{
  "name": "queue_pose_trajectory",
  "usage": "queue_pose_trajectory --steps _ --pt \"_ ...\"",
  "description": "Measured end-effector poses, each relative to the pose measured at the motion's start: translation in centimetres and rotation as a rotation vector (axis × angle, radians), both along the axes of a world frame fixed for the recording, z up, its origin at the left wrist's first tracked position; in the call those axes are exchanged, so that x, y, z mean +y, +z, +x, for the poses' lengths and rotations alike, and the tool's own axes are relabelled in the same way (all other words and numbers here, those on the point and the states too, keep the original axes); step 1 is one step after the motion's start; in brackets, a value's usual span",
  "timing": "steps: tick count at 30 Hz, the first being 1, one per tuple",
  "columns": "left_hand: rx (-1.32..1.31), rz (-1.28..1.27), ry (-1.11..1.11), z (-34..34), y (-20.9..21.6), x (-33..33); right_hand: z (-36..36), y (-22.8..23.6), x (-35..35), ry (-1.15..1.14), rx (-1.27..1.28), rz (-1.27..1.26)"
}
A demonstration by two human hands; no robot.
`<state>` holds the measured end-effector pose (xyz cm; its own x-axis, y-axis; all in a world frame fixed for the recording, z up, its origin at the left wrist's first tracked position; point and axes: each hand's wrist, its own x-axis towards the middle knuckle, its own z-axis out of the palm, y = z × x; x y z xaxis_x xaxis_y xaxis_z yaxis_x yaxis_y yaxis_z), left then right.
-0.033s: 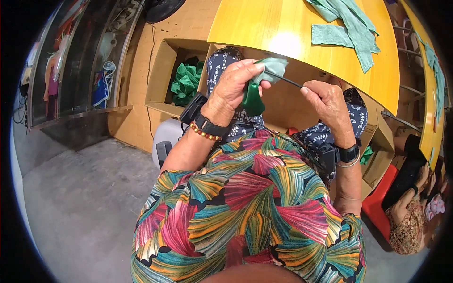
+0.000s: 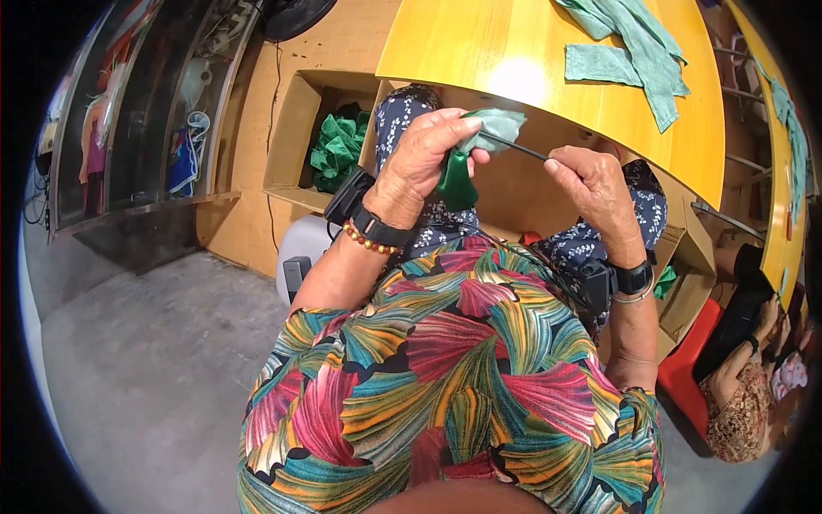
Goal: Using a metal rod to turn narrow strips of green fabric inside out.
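Note:
My left hand [image 2: 424, 158] pinches a small piece of green fabric [image 2: 460, 184] between thumb and fingers, above my lap. Its dark, shiny side hangs below the fingers, and a paler green part [image 2: 503, 122] sticks up past the thumb tip. From that fabric a thin dark rod [image 2: 524, 150] slants down to my right hand [image 2: 595, 184], which is closed on its other end. Whether the rod's far end goes inside the fabric or lies against it, I cannot tell. Both hands are just short of the table's near edge.
Light green cloth strips [image 2: 629, 64] lie on the yellow table [image 2: 462, 43]. An open cardboard box [image 2: 287, 141] at left holds crumpled green fabric [image 2: 338, 150]; another box [image 2: 689, 274] stands at right. A red chair [image 2: 689, 368] and another person [image 2: 741, 411] are at the far right.
The pale part of the fabric spreads slightly wider to the right, and the dark part shifts a little left. Both hands stay almost in place.

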<state>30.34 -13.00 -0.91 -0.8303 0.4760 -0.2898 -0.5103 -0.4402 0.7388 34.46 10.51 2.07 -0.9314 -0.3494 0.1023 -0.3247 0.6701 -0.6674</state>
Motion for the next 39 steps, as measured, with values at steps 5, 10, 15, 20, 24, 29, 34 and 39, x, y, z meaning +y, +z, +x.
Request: queue_pose_trajectory --steps 5,10,15,20,24,29,34,39 --pt "0.094 -0.263 -0.104 0.1 0.7 0.2 -0.4 0.5 -0.2 0.062 0.046 0.089" --pt "0.169 -0.525 -0.298 -0.1 0.9 0.5 -1.2 0.3 -0.8 0.167 0.05 0.28" --pt "0.139 -0.332 -0.375 0.5 0.4 0.3 -1.1 -2.2 0.2 0.288 -0.333 -0.148" --pt "0.235 -0.135 -0.262 0.8 1.0 -0.5 0.8 -4.2 -0.6 0.077 -0.493 -0.5" --pt "0.244 -0.047 -0.137 0.8 1.6 -1.3 0.9 -3.8 -0.7 0.02 -0.532 -0.518" --pt "0.213 -0.21 -0.149 0.4 0.5 -1.7 0.4 -3.5 -0.6 0.039 -0.29 -0.329" --pt "0.452 -0.582 -0.316 0.1 2.0 -1.1 0.4 -2.7 0.0 0.118 -0.087 -0.01" --pt "0.444 -0.536 -0.304 -0.1 2.8 0.6 0.8 -5.3 -0.9 0.023 -0.006 -0.386"
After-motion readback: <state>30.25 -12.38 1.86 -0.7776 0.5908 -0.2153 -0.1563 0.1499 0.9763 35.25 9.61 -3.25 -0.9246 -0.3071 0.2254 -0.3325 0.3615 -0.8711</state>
